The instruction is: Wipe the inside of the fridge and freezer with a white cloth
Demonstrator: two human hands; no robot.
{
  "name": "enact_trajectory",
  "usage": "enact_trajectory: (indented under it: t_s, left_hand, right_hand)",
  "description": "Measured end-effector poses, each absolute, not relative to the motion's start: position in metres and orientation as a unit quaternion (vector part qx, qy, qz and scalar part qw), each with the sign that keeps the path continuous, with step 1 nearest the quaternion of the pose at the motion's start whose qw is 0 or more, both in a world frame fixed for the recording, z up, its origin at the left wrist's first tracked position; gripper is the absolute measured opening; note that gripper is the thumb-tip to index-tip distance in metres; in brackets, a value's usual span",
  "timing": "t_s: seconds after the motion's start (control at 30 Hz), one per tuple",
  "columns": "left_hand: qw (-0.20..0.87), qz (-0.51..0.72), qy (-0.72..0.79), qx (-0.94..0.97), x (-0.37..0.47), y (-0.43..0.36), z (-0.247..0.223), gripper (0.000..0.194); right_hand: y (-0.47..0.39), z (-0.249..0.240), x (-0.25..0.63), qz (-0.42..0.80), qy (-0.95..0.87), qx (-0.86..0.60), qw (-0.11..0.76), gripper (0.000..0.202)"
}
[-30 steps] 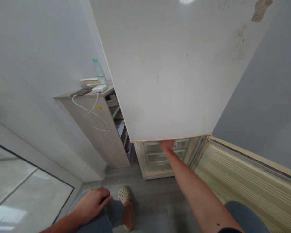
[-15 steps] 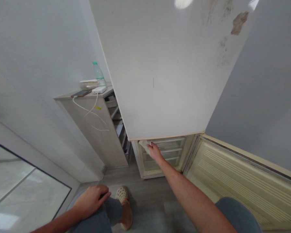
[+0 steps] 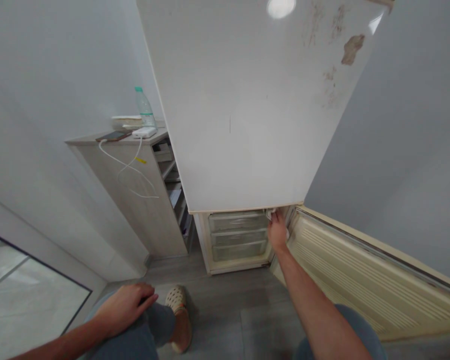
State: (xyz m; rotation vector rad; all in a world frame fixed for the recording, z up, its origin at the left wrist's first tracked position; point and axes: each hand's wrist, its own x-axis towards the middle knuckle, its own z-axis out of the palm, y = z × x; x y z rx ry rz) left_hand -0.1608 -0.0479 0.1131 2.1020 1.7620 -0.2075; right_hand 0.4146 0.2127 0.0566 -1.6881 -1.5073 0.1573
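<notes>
My right hand (image 3: 277, 234) is closed on a white cloth (image 3: 271, 214), much of it hidden by the fingers. It presses the cloth at the upper right of the freezer compartment's frame, near the hinge side. Inside the compartment sit clear drawers (image 3: 240, 236), stacked one above another. The lower door (image 3: 360, 265) stands swung out to the right, its ribbed, yellowed inner side showing. Above, the white upper fridge door (image 3: 240, 150) is closed. My left hand (image 3: 125, 307) lies on my left knee, fingers draped over it and thumb apart, holding nothing.
Left of the fridge stands a wooden cabinet (image 3: 135, 210) with open shelves. On top are a plastic bottle (image 3: 145, 109), a phone (image 3: 114, 135) and a white device (image 3: 144, 132) with a hanging cable (image 3: 135, 170). A glass-paned door (image 3: 26, 300) is at lower left.
My right hand has moved the cloth from the upper left of the freezer opening across to its upper right. The left hand stays on the knee. The view has shifted slightly.
</notes>
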Motion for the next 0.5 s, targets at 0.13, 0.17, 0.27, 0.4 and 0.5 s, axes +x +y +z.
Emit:
enact_trajectory:
  t_s: [0.13, 0.17, 0.27, 0.4, 0.5]
  left_hand:
    - [0.194, -0.075, 0.625, 0.753, -0.152, -0.042, 0.115, 0.054]
    - [0.194, -0.073, 0.624, 0.753, -0.151, -0.040, 0.116, 0.055]
    - [0.190, -0.070, 0.624, 0.755, -0.148, -0.037, 0.116, 0.056]
    - [0.188, -0.078, 0.625, 0.754, -0.146, -0.034, 0.118, 0.055]
    - [0.185, -0.078, 0.627, 0.753, -0.145, -0.036, 0.119, 0.054]
  right_hand:
    - [0.233, 0.050, 0.384, 0.026, -0.649, -0.677, 0.347, 0.069]
    - [0.234, 0.049, 0.365, 0.028, -0.665, -0.668, 0.333, 0.070]
    - [0.227, 0.048, 0.294, 0.058, -0.720, -0.624, 0.299, 0.067]
    - [0.209, 0.054, 0.210, 0.114, -0.756, -0.572, 0.299, 0.061]
    - [0.197, 0.063, 0.177, 0.152, -0.794, -0.508, 0.297, 0.060]
